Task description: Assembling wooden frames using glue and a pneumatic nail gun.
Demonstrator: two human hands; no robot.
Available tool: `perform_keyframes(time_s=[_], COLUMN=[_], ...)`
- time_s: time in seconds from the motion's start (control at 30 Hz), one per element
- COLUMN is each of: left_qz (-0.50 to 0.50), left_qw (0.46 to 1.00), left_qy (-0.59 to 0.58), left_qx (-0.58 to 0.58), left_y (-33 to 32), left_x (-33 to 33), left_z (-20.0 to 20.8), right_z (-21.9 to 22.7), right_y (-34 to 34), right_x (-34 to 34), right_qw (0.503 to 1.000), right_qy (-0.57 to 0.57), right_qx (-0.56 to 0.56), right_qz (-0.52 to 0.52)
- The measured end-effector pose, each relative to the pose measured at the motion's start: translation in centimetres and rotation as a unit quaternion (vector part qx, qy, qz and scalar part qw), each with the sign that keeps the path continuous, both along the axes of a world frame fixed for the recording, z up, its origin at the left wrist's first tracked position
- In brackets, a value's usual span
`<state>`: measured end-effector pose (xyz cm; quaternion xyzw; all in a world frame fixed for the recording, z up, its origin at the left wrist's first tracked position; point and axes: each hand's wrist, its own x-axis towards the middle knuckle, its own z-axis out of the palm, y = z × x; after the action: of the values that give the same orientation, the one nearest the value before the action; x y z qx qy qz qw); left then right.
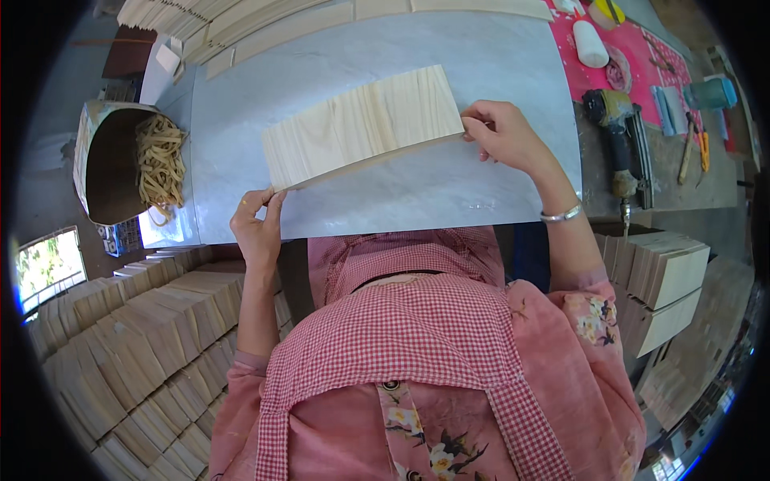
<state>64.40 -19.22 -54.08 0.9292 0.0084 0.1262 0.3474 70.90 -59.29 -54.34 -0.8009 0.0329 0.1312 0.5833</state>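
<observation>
A pale wooden board (365, 122) with streaky grain lies slantwise over the grey tabletop (385, 192), its right end farther from me. My left hand (258, 220) pinches the near left corner between thumb and fingers. At the right end, my right hand (499, 132) grips the near corner with curled fingers and thumb. A thin shadowed edge runs under the board's near side; I cannot tell whether it is fully lifted off the table.
Stacked wooden slats (241, 24) line the table's far edge. Left stands an open box (112, 172) beside tan bands (160, 168). Right are a nail gun (619, 152), a white bottle (590, 44) and orange-handled pliers (703, 151). Board piles (144, 337) rise at lower left.
</observation>
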Motion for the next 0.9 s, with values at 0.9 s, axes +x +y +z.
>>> perform_keyframes(time_s=[0.9], left_qz=[0.008], left_qw=[0.996], left_qy=[0.074], left_qx=[0.056], left_y=[-0.5], left_x=[0.1], left_z=[1.8], right_z=[-0.7], right_y=[-0.3], right_x=[2.5], right_qw=[0.919], right_qy=[-0.077], right_qx=[-0.345], right_qz=[0.173])
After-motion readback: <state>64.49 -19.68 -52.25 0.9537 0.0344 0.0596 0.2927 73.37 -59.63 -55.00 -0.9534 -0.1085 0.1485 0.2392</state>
